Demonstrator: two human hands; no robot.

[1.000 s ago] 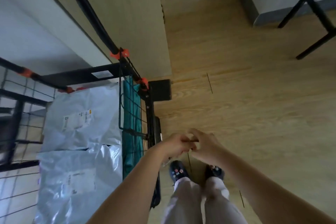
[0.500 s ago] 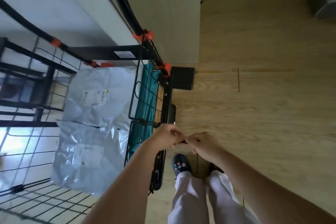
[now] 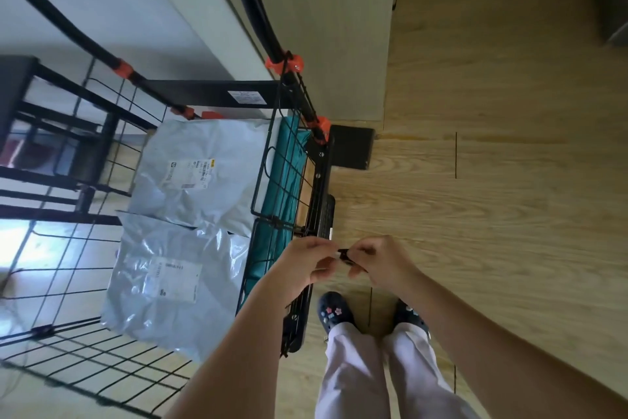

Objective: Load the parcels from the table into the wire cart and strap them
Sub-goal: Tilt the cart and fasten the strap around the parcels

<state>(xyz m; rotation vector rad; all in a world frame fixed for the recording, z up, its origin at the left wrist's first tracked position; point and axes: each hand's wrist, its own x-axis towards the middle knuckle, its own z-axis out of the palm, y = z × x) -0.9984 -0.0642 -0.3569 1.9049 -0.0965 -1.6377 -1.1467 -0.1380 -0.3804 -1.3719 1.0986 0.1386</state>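
Nearest, the left hand (image 3: pixel 307 262) and right hand (image 3: pixel 377 260) meet above the pale wooden floor (image 3: pixel 492 214), both pinching a small black clip-like piece (image 3: pixel 345 254), probably the strap's fastener. Just beyond, inside the black wire cart (image 3: pixel 321 180), lie a crinkled grey plastic mailer parcel (image 3: pixel 170 276), a second grey mailer (image 3: pixel 204 167) behind it, and a teal parcel (image 3: pixel 287 180) against the cart's right wall. Loading looks largely done; no strap crosses the parcels yet.

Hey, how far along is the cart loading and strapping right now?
Done: a grey mailer and a second grey mailer lie in the wire cart, with a teal parcel against its side wall. In hand: the left hand and right hand pinch a small black clip beside the cart. Left: no strap crosses the parcels yet, so strapping remains to do.
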